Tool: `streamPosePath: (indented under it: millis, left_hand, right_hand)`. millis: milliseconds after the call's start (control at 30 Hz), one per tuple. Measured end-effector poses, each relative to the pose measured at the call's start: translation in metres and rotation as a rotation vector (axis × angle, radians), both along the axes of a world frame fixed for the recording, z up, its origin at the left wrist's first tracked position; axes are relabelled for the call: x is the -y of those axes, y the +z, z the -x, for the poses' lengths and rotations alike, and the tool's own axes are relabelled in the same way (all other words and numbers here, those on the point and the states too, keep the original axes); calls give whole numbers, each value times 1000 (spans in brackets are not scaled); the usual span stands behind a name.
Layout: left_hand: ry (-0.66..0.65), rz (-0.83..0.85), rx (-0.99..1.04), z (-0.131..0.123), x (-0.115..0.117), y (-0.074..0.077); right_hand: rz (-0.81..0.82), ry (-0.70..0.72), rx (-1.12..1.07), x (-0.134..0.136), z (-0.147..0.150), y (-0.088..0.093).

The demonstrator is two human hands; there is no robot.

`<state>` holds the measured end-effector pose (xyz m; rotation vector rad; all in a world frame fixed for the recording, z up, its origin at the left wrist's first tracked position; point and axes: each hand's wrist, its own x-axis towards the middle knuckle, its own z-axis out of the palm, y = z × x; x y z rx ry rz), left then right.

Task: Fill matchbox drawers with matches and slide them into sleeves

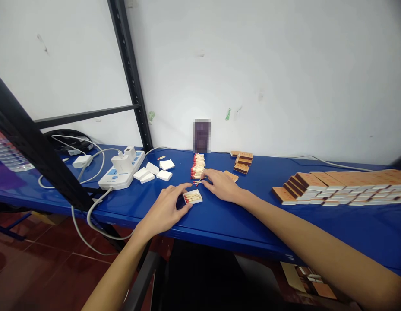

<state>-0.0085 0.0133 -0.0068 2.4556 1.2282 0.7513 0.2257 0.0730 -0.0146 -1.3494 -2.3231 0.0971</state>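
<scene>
1. Near the front edge of the bench [226, 220], our left hand [168, 205] has thumb and forefinger apart around the left end of a tray [195, 201] holding matches.
2. Just beyond, our right hand [221, 185] has its fingertips together, clamped on loose matches [197, 182].
3. Well to the right, stacked boxes [349, 185] line the bench.
4. Left of our right hand lie white trays [164, 175].
5. Farther off, we have a match pile [198, 164] near the back edge, spare boxes [244, 162] to its right.
</scene>
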Motion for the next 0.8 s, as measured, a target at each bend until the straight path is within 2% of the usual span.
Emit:
streamPosePath:
  millis: [800]
  left_hand:
    - [-11,11,-6,1,0,1]
  right_hand:
    - [26,65,122,5,0,8]
